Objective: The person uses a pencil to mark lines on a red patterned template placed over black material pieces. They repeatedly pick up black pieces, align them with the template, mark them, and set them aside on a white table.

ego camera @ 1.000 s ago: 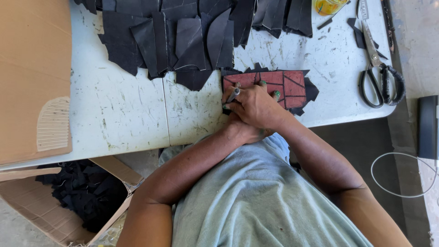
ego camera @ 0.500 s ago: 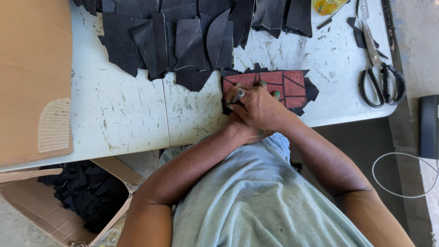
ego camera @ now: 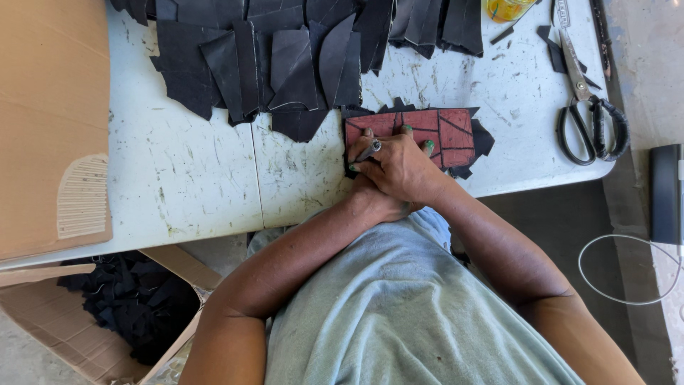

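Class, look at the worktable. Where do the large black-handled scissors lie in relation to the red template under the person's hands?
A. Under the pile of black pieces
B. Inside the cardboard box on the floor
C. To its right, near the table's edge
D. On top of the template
C: the scissors lie flat on the white table, well to the right of the red template and apart from it.
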